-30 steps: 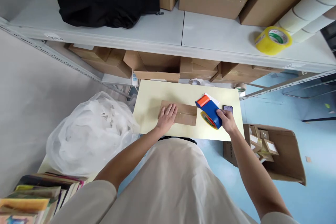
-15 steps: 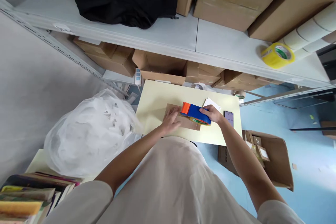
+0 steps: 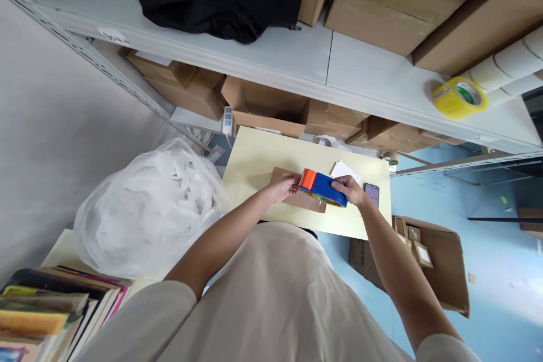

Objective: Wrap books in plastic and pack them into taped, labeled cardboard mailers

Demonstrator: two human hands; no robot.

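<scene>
My right hand (image 3: 350, 189) grips a blue and orange tape dispenser (image 3: 326, 185) by its blue end, with a roll of tape showing underneath. My left hand (image 3: 283, 186) is at the orange front of the dispenser, fingers pinched together by its toothed edge. Whatever lies between those fingertips is too small to make out. Beneath both hands, a flat brown cardboard piece or small box (image 3: 306, 202) lies on the pale yellow table (image 3: 246, 153), partly covered by the left hand and the dispenser.
White cards (image 3: 343, 170) and a phone (image 3: 371, 194) lie at the table's right. A bag of white scraps (image 3: 148, 209) bulges on the left, above books (image 3: 63, 305). An open carton (image 3: 445, 271) stands on the floor at right. The shelf (image 3: 237, 59) holds boxes and yellow tape (image 3: 459, 98).
My left hand has lifted off the cardboard, and its spread fingers have closed at the dispenser's orange front. The dispenser stays in my right hand. The whole view has shifted slightly.
</scene>
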